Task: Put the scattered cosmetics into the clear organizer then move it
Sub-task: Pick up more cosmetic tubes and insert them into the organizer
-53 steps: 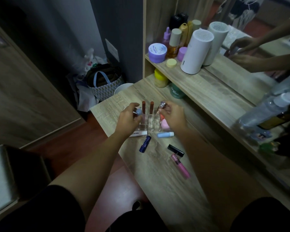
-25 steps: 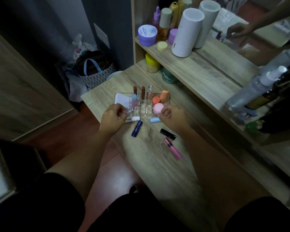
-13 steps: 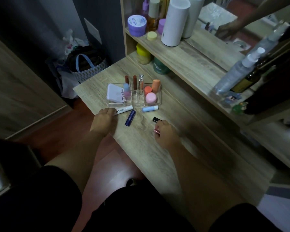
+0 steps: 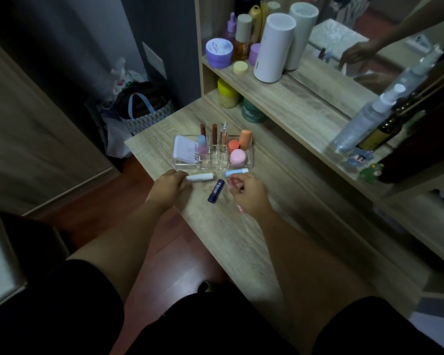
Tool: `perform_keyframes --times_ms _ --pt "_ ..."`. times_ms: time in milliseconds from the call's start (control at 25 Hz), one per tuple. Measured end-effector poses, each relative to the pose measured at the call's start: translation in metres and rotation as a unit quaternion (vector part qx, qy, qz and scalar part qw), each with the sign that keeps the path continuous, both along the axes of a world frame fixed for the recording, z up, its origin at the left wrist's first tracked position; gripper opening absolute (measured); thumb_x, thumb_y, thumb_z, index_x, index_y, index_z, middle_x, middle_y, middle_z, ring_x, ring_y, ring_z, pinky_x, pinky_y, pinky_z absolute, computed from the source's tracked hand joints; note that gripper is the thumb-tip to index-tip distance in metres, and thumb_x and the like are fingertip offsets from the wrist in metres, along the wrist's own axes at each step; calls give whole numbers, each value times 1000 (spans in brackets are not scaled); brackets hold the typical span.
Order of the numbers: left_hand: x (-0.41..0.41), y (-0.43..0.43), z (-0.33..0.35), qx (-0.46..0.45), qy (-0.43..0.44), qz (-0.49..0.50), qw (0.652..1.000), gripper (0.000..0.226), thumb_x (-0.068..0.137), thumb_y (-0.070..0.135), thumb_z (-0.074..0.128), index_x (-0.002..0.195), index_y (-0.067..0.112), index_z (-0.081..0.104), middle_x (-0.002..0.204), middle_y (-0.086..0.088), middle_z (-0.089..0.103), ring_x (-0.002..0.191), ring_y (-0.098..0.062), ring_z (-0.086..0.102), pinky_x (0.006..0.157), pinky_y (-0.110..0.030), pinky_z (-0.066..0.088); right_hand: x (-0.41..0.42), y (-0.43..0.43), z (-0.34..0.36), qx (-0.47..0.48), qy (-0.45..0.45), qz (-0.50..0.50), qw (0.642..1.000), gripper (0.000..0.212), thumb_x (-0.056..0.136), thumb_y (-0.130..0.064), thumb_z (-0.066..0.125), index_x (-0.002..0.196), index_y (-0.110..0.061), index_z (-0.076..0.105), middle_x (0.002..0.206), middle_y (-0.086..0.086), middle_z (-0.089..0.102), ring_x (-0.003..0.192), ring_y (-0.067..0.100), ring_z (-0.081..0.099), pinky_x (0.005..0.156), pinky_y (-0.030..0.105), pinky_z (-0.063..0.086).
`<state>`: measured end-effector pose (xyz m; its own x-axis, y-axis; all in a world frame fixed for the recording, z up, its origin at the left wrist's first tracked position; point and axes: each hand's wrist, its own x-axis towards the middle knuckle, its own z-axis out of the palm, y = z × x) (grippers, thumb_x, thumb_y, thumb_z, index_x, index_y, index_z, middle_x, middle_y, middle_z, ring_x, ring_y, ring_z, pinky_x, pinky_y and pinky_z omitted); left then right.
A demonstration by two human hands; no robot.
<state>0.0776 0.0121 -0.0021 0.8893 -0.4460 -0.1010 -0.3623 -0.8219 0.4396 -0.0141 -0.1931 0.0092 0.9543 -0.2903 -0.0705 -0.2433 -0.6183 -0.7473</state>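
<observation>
The clear organizer [image 4: 250, 163] stands on the wooden table and holds a white compact [image 4: 185, 149], several upright tubes and round sponges. My left hand [image 4: 168, 187] pinches the left end of a white tube [image 4: 201, 177] that lies in front of the organizer. To the right, my right hand [image 4: 248, 194] is closed around a pink tube [image 4: 239, 208]; one end pokes out under the hand. A navy tube [image 4: 215, 191] lies between my hands. Just above my right fingers lies a light blue tube [image 4: 236, 172]. The black lipstick is hidden.
A shelf [image 4: 287, 98] behind the organizer carries jars, bottles and a tall white cylinder [image 4: 273, 47]. A spray bottle [image 4: 364, 121] stands at the right by a mirror. A bag [image 4: 141, 106] sits on the floor left of the table.
My right hand has closed on the pink tube and moved up toward the organizer. My left hand's fingers now grip the end of the white tube. The view shifted.
</observation>
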Motion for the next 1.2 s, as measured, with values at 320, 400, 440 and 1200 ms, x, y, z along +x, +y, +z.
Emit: perform_keyframes --times_ms 320,400,440,1200 --pt "42 -5 49 -227 20 104 968 24 84 18 68 105 8 71 109 -12 72 99 -18 65 86 -29 49 62 -25 43 220 -65 -144 963 29 86 -6 63 114 -12 61 108 5 68 83 3 64 76 23 59" --pt "39 -16 56 -253 -1 80 964 24 84 18 68 104 6 71 114 -11 67 101 -14 62 89 -28 50 64 -27 44 227 -67 -146 961 30 85 -1 63 114 -8 60 107 8 68 83 4 63 89 35 57" --pt "39 -21 58 -261 -15 67 963 25 84 17 68 105 5 71 116 -12 65 102 -15 60 90 -27 49 65 -28 44 226 -68 -145 961 30 84 0 64 113 -7 60 106 6 68 81 0 61 91 35 56" --pt "59 -68 44 -152 -188 -106 965 18 91 11 55 104 6 67 94 -12 72 87 -24 69 71 -39 55 94 -33 17 166 -63 -49 983 33 80 -1 69 111 -6 64 105 9 70 84 2 62 68 -3 47"
